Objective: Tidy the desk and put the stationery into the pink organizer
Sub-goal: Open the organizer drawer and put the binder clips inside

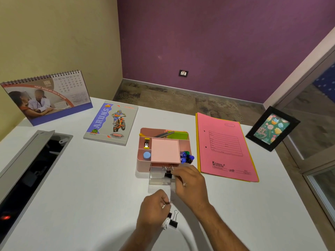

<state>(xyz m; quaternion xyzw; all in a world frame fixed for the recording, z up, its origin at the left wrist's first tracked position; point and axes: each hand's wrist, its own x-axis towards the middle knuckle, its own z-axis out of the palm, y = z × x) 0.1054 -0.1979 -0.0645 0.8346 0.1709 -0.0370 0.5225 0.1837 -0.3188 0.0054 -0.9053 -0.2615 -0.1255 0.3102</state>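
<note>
Head view: right hand (190,183) at the pink organizer's (143,160) open clear drawer (159,179), fingers apparently pinching a black binder clip (168,175). Left hand (154,211) pinches a clip's wire handle. 1 binder clip (173,221) on white surface (90,187). Light, rigid; lift by handles.

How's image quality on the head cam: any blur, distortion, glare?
Head view: strong wide-angle bending, the desk edges and right-side window frame curve; dim, warm lighting with soft shadows under both hands; slight motion blur on the left hand and right hand; small print on the pink folder and calendar is unreadable; no harsh glare.
</note>
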